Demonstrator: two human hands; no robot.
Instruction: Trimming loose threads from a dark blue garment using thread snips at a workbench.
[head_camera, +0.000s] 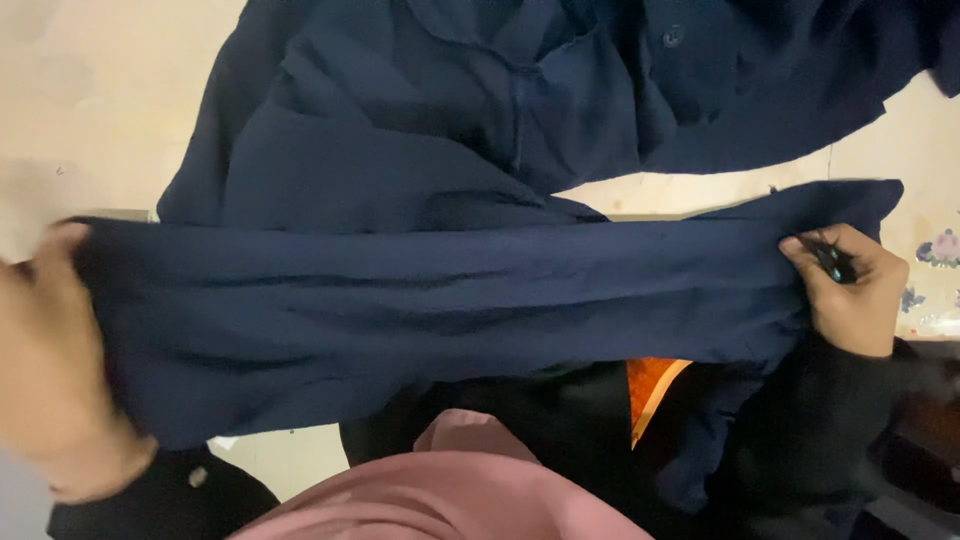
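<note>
A: Garment (420, 300), navy, stretched flat between both hands, low over a pale table (90, 110).

B: Left hand (55, 370)?

A: Closed on the garment's left end, cloth bunched at the thumb. Blurry and close to the camera; fingers are under the fabric, can't count them.

B: Right hand (850, 290)?

A: Fist closed on the right end, thumb on top, knuckles curled over the edge. Black sleeve (800, 440) runs back from it.

B: Rest of the garment?

A: Upper part lies crumpled on the table beyond the stretched band. Button (672, 38) shows near the top, collar-like fold beside it.

B: Anything else?

A: Pink cloth (440, 500) at the bottom centre, nearest the camera. Orange patch (650, 385) peeks out below the band, against dark fabric. Flower print (940, 248) at the right edge, just beside the right hand.
</note>
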